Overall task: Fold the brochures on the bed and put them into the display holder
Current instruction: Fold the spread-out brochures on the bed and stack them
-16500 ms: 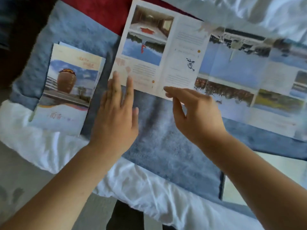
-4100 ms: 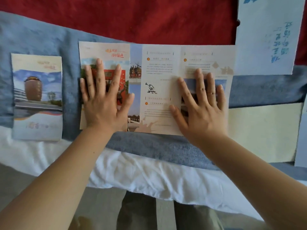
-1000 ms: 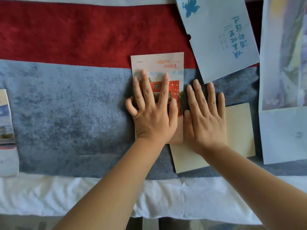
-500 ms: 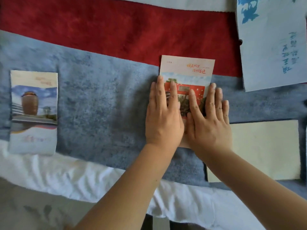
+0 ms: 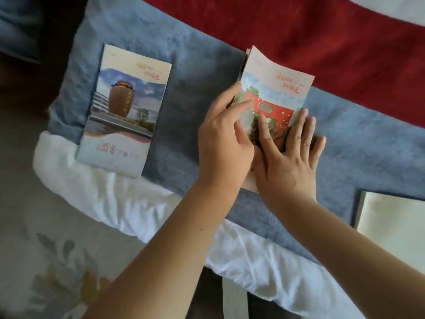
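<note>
Pressing has given way to lifting: folded red-gate brochure is pinched at its left edge by left hand, right hand flat and open on it, suggesting readiness for the holder.

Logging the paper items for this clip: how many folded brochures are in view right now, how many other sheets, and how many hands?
Folded brochures: 2, the jar-cover brochure lying alone and the red-gate brochure under the hands
Other pale sheets: 1, the cream sheet at the right edge
Hands: 2, the left hand and the right hand
Total: 5
</note>
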The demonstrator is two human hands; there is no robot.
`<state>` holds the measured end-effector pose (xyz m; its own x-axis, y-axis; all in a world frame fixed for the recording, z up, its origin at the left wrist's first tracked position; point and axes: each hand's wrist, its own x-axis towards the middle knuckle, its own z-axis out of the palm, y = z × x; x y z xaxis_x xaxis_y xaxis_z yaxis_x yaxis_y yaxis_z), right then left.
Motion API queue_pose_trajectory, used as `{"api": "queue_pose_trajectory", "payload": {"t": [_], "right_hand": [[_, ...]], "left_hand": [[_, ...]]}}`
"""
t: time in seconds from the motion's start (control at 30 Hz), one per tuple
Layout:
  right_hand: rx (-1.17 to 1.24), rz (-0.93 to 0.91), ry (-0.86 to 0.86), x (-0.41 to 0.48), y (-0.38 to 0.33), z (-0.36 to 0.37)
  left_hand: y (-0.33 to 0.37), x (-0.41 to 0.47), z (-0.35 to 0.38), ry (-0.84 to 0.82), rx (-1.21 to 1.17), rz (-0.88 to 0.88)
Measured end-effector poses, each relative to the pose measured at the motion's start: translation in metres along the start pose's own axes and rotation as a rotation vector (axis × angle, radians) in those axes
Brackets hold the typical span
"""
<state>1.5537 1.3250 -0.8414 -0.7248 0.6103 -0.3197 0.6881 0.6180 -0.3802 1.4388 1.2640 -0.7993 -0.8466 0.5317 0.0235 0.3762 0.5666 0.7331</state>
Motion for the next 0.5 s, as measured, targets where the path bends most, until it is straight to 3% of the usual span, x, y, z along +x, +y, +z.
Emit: {"api": "queue_pose_trajectory", "payload": {"t": [0.13, 0.33, 0.5], "right_hand": [[0.057, -0.087, -0.013, 0.011, -0.063, 0.018], [0.013, -0.424, -0.034, 0.017, -0.155, 0.050], [-0.015, -0.396, -0.016, 0.025, -0.199, 0.062]], "left_hand": [[-0.037, 0.015, -0.047, 0.068, 0.095, -0.029], [-0.100, 0.037, -0.123, 0.085, 0.250, -0.087], [-0.136, 0.047, -0.157, 0.076, 0.268, -0.092]]}}
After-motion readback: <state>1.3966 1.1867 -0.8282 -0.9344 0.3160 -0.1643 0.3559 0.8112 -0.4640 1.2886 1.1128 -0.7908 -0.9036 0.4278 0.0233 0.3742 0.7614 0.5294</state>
